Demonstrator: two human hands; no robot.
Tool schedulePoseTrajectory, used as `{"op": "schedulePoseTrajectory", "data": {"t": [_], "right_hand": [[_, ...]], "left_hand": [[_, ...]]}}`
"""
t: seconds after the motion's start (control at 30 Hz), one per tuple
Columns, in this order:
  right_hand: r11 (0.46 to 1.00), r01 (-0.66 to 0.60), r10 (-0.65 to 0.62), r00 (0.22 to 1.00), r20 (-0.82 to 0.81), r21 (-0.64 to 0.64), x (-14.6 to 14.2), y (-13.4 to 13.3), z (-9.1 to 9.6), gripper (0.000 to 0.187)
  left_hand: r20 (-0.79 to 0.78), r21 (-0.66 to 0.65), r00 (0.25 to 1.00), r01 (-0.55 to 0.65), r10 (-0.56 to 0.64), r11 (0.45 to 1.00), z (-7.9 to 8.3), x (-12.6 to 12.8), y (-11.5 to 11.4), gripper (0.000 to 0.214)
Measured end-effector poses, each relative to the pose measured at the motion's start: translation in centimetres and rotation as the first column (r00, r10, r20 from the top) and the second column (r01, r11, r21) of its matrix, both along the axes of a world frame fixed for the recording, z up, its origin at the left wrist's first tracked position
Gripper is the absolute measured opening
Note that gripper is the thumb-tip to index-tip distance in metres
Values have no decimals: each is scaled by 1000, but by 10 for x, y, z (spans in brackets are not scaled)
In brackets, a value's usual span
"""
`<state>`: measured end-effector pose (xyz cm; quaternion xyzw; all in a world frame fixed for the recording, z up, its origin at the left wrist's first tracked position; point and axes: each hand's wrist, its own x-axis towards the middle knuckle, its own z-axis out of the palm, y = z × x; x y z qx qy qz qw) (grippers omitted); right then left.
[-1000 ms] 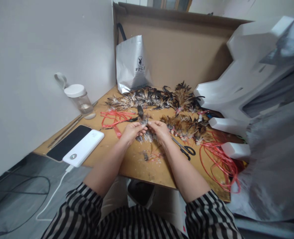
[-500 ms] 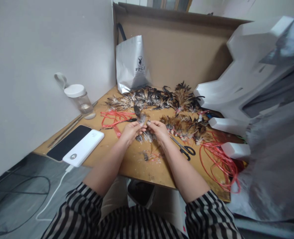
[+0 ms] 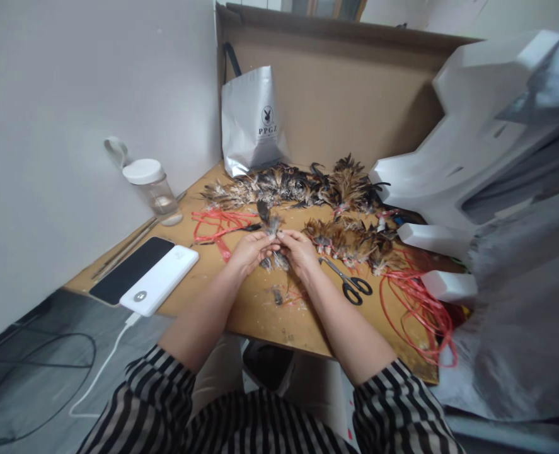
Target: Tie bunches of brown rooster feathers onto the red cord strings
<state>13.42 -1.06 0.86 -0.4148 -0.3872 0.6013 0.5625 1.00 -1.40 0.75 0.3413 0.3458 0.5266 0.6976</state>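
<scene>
Both hands meet over the middle of the table. My left hand (image 3: 254, 250) is closed, its thumb and fingers pinching a small bunch of dark and grey feathers (image 3: 270, 221) that points up and away from me. My right hand (image 3: 298, 250) pinches at the base of the same bunch, its fingertips touching those of the left; exactly what sits between them is hidden. More grey feathers (image 3: 275, 261) show under the hands. Right of my right hand lie tied bundles of brown feathers (image 3: 355, 243) and black-handled scissors (image 3: 350, 284).
Behind lies a long row of feather bundles (image 3: 283, 186) before a silver bag (image 3: 248, 120). Red plastic string (image 3: 421, 309) lies at right, more red string (image 3: 220, 224) at left. A lidded bottle (image 3: 154, 192), phone (image 3: 132, 270) and white power bank (image 3: 161, 280) line the left side. White foam (image 3: 449, 145) stands right.
My right hand has shifted slightly left and down, closer against the left hand at the feathers' base. The left hand has barely moved.
</scene>
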Motion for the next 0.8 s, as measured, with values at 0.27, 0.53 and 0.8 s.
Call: {"op": "schedulePoseTrajectory", "data": {"t": [0.27, 0.53, 0.8], "right_hand": [[1000, 13, -13, 1000, -20, 24, -2, 0, -4, 28], [998, -24, 22, 999, 46, 50, 3, 1, -1, 29], [996, -11, 2, 993, 115, 84, 2, -2, 2, 30]], "left_hand": [[-48, 19, 998, 36, -35, 999, -2, 0, 1, 13], [-136, 70, 990, 52, -42, 996, -2, -1, 0, 16], [-332, 203, 942, 22, 47, 979, -1, 1, -1, 18]]}}
